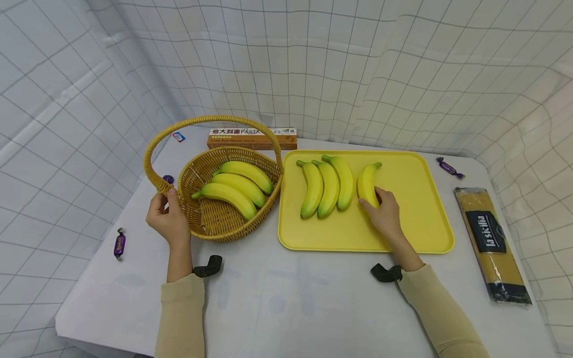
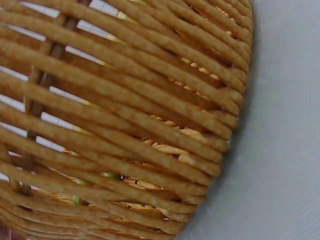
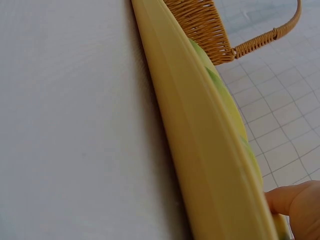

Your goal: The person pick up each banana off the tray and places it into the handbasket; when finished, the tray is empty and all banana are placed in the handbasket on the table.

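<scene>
My left hand (image 1: 169,215) pinches the lower left end of the handle (image 1: 154,174) of a wicker basket (image 1: 224,228). Inside the basket lie three bananas (image 1: 237,185); its woven side fills most of the left wrist view. On a yellow tray (image 1: 331,238) to the basket's right, my right hand (image 1: 384,213) grips a banana (image 1: 368,181) near its lower end, thumb on one side and fingers on the other. Left of that banana, three more bananas (image 1: 328,189) lie side by side on the tray. In the right wrist view the tray's rim (image 3: 200,135) hides most of them.
Behind the basket stands a pasta box (image 1: 252,140). A pasta packet (image 1: 492,243) lies right of the tray, with a purple-wrapped candy (image 1: 449,168) above it. Another purple candy (image 1: 119,243) rests at the left, and a small blue-and-red wrapper (image 1: 178,136) lies farther back.
</scene>
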A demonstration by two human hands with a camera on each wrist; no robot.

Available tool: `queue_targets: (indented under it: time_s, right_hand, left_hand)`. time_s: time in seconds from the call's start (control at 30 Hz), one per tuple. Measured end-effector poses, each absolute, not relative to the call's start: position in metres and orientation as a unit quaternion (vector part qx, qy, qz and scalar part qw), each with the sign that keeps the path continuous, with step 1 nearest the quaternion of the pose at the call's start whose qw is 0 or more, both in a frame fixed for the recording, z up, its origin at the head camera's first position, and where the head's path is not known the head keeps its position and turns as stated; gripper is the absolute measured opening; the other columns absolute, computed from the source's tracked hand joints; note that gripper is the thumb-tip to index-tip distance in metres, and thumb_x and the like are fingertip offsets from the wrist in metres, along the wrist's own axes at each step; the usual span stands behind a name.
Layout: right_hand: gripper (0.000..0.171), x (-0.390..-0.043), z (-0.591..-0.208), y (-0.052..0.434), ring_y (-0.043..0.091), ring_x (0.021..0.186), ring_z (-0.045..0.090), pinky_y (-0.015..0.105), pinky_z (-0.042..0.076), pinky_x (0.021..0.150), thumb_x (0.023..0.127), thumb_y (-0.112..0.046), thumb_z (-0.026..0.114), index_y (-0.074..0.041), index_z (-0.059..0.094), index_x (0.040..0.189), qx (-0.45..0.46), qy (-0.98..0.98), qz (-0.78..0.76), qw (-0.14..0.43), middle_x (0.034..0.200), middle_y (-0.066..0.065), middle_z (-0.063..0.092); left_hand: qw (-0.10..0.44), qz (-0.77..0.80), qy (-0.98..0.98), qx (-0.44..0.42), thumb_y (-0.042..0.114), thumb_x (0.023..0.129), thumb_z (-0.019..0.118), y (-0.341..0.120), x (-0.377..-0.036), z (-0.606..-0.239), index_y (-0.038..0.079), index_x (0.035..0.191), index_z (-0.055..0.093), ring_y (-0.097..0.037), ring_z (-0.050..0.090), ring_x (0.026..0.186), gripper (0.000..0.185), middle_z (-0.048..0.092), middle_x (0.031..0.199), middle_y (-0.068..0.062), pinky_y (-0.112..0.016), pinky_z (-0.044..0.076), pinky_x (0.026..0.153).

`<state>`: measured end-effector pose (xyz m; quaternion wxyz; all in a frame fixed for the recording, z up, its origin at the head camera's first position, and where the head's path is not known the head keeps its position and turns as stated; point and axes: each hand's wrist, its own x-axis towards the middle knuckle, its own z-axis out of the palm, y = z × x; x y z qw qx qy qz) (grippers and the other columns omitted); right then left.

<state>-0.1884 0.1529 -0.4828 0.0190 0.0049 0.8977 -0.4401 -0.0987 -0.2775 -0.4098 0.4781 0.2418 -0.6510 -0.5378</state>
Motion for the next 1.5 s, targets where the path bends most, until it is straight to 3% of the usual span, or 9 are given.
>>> queue_targets:
  time_s: [0.3,0.57,0.77,1.0,1.23,1.5]
  right_hand:
    - [0.063,-0.188,-0.487,0.153,0.043,0.121,0.046,0.053,0.039,0.102,0.094,-0.024,0.064,0.008,0.042,0.143,0.013,0.898,-0.439,-0.004,0.13,0.03,0.047]
    - [0.06,-0.188,-0.485,0.152,0.04,0.118,0.048,0.051,0.04,0.101,0.093,-0.021,0.064,0.008,0.044,0.141,0.021,0.898,-0.44,-0.015,0.129,0.028,0.049]
    - [0.059,-0.188,-0.479,0.151,0.039,0.118,0.048,0.05,0.039,0.101,0.093,-0.021,0.065,0.006,0.045,0.141,0.006,0.895,-0.445,-0.025,0.127,0.027,0.05]
    - [0.061,-0.179,-0.461,0.145,0.037,0.115,0.05,0.045,0.041,0.092,0.092,-0.022,0.067,0.005,0.045,0.142,-0.019,0.894,-0.447,-0.026,0.125,0.025,0.051]
    - [0.061,-0.165,-0.442,0.13,0.034,0.111,0.053,0.041,0.043,0.087,0.09,-0.02,0.07,0.004,0.048,0.14,-0.079,0.889,-0.45,-0.032,0.121,0.023,0.054]
    - [0.06,-0.149,-0.422,0.106,0.029,0.105,0.054,0.039,0.045,0.082,0.086,-0.02,0.075,0.001,0.052,0.138,-0.139,0.883,-0.447,-0.031,0.116,0.018,0.056]
  left_hand:
    - [0.478,-0.539,-0.651,0.238,0.01,0.093,0.059,-0.278,-0.099,-0.408,-0.015,0.1,0.068,0.001,0.058,0.085,0.027,0.061,0.08,0.02,-0.017,0.042,0.07]
    - [0.485,-0.542,-0.646,0.23,0.008,0.093,0.06,-0.279,-0.099,-0.411,-0.002,0.097,0.074,-0.001,0.06,0.085,0.018,0.067,0.085,0.008,-0.017,0.044,0.07]
    - [0.493,-0.536,-0.647,0.227,0.007,0.093,0.06,-0.28,-0.099,-0.412,-0.007,0.099,0.073,-0.001,0.059,0.085,0.02,0.07,0.088,0.003,-0.017,0.044,0.071]
    - [0.481,-0.546,-0.645,0.235,0.009,0.093,0.06,-0.278,-0.098,-0.41,-0.007,0.098,0.073,0.0,0.059,0.086,0.021,0.065,0.084,0.011,-0.018,0.043,0.072]
    - [0.477,-0.546,-0.648,0.234,0.009,0.093,0.059,-0.279,-0.099,-0.41,-0.014,0.103,0.068,0.001,0.058,0.086,0.027,0.063,0.082,0.017,-0.017,0.042,0.071]
    - [0.479,-0.546,-0.647,0.232,0.01,0.094,0.06,-0.281,-0.099,-0.413,-0.009,0.101,0.071,0.0,0.059,0.087,0.024,0.066,0.084,0.012,-0.018,0.043,0.071]
